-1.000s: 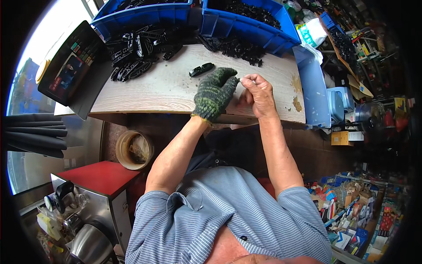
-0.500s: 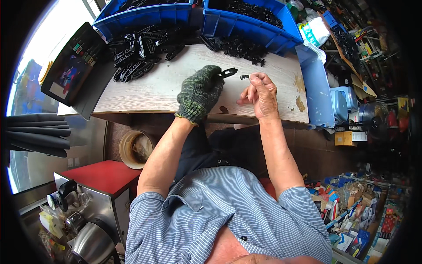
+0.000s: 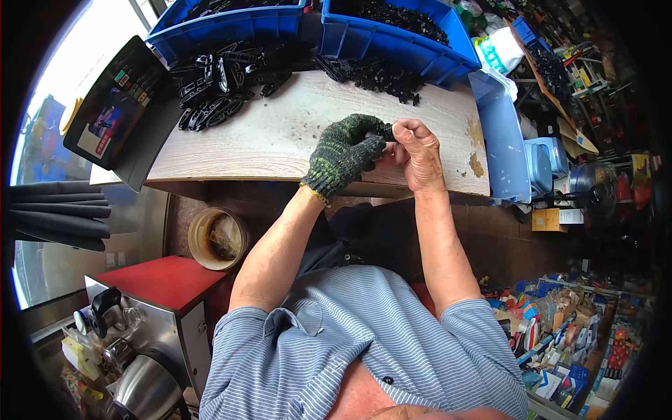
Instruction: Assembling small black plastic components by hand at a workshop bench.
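Note:
My left hand (image 3: 344, 150), in a dark green knitted glove, is closed around a black plastic part (image 3: 383, 130), of which only the end shows. Bare and pinched, my right hand (image 3: 420, 154) meets the left one at that end; the small black piece between its fingertips is now mostly hidden. Both hands are over the near half of the pale wooden table (image 3: 245, 147). Beyond them lies a heap of small black plastic pieces (image 3: 385, 80). Longer black plastic parts (image 3: 217, 84) are piled at the far left.
Two blue crates (image 3: 231, 26) of black parts stand along the far edge. A propped-up screen (image 3: 115, 101) is on the left, and a light blue bin (image 3: 505, 143) adjoins the table's right edge. Below the table is a round bucket (image 3: 217, 238) beside a red-topped cabinet (image 3: 164, 280).
My left hand has moved right with the black part, turning so its end meets my right fingertips. The right hand has stayed nearly in place, and the gap between the hands has closed.

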Demonstrator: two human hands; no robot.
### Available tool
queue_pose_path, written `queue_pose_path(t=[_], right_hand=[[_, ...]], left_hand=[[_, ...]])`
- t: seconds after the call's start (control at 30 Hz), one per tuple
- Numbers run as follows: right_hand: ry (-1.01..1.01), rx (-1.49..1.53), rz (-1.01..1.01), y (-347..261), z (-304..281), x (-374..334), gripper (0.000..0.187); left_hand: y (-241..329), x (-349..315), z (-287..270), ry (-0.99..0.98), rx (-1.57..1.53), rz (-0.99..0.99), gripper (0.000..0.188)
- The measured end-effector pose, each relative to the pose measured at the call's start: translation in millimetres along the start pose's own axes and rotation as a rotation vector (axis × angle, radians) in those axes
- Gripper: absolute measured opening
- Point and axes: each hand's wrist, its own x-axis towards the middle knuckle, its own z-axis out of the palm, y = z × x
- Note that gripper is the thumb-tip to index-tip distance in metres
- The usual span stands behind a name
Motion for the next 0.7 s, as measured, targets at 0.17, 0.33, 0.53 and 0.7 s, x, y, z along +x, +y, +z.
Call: queue_pose_path(t=[0.17,0.33,0.53,0.7], right_hand=[[0.008,-0.042,0.038,-4,1,1,0.013],[-0.030,-0.068,0.060,-5,1,3,0.014],[0.028,-0.089,0.095,-8,11,1,0.016],[0.009,-0.229,0.181,-18,11,4,0.027]], left_hand=[[1,3,1,0.033,-0.046,-0.030,0.031],[3,7,4,0.066,-0.095,-0.068,0.030],[-3,12,5,0.133,-0.076,-0.059,0.027],[-3,9,7,0.220,-0.115,-0.059,0.026]])
